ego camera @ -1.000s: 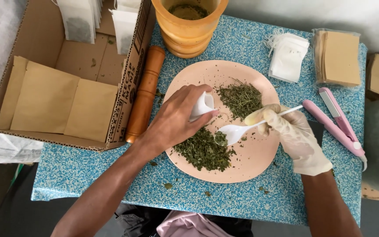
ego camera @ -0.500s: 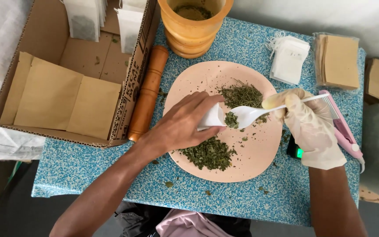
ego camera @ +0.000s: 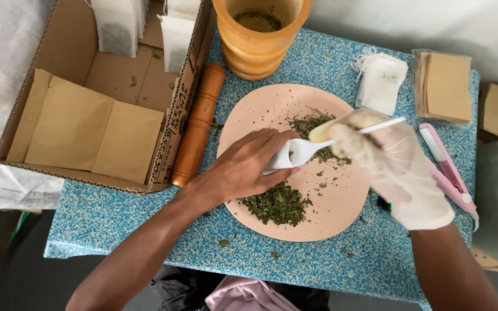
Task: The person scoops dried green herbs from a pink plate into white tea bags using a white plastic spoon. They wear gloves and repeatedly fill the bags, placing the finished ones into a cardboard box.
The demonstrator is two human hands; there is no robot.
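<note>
We had the bare left hand [ego camera: 243, 167] pinching a small white tea bag [ego camera: 279, 156] open over the pink plate [ego camera: 255, 109], while our gloved right hand [ego camera: 384, 155] gripped the white plastic spoon [ego camera: 304, 151], its bowl at the bag's mouth. We judged a tilt too early would scatter the dried herbs [ego camera: 276, 204] onto the table [ego camera: 145, 230].

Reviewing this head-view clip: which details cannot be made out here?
- Small white paper bag: mostly covered by the bare left hand; how full it is cannot be told.
- White plastic spoon: its bowl tips into the bag, so its load is hidden.
- Small dark device: mostly under the gloved right hand.
- Orange wooden mortar: top cut off by the frame's upper edge.
</note>
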